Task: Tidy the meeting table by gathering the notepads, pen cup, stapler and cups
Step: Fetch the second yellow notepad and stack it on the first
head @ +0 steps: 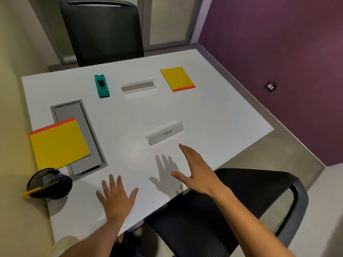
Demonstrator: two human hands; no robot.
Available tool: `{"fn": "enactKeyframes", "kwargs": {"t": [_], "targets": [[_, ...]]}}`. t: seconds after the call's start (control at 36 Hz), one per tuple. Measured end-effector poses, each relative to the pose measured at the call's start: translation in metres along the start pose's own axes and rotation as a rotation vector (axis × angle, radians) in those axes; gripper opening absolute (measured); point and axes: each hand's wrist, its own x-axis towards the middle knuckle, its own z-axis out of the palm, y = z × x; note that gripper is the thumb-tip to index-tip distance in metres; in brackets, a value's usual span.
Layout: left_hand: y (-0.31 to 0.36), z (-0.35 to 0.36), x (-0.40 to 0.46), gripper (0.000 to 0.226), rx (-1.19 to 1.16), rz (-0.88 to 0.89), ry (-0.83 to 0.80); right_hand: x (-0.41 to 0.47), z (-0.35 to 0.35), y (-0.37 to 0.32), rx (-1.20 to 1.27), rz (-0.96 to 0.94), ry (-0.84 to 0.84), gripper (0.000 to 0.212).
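On the white desk [213, 112], items are lying well apart. Far side: a teal stapler [102, 86] is sitting left of a clear name holder [138, 86], with a yellow notepad [177, 78], red-bound edge nearest, lying to the right. Centre: a second name holder [164, 133], bearing handwriting too small to read, is standing just beyond the right hand [196, 169]. Left side: a grey cable hatch [81, 127] is lying flush in the surface, and a second yellow notepad [58, 143] is overlapping it and overhanging the desk's left edge. Near left corner: a dark pen cup [50, 183] is holding a yellow pencil [39, 189] that is leaning out.

Both hands are spread wide and holding nothing; the left hand [116, 197] is lying palm down at the near edge, the right hovering and casting a shadow.

Black chairs are standing at the far side [102, 32] and near right [241, 206]. A purple wall [278, 52] is closing the right side, a beige floor below.
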Motion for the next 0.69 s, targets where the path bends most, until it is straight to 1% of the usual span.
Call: {"fn": "enactKeyframes", "kwargs": {"t": [0.08, 0.14, 0.19, 0.25, 0.36, 0.47, 0.69], "targets": [[0.003, -0.014, 0.001, 0.091, 0.025, -0.011, -0.068, -0.017, -0.011, 0.01, -0.016, -0.02, 0.017, 0.092], [0.011, -0.026, -0.003, 0.083, -0.003, -0.024, -0.122, -0.029, -0.021, 0.016, -0.005, -0.024, 0.044, 0.092], [0.025, -0.041, -0.013, 0.073, -0.039, -0.023, -0.092, -0.043, -0.029, 0.022, 0.024, -0.041, 0.103, 0.091], [0.046, -0.057, -0.026, 0.069, -0.06, 0.004, -0.049, -0.057, -0.039, 0.029, 0.042, -0.049, 0.164, 0.091], [0.095, -0.081, -0.055, 0.072, -0.17, 0.114, -0.012, -0.089, -0.054, 0.047, 0.078, -0.046, 0.283, 0.09], [0.137, -0.096, -0.088, 0.073, -0.275, 0.202, -0.017, -0.123, -0.063, 0.064, 0.118, -0.045, 0.324, 0.086], [0.208, -0.112, -0.145, 0.071, -0.318, 0.371, 0.031, -0.183, -0.083, 0.099, 0.252, -0.019, 0.425, 0.084]]}}
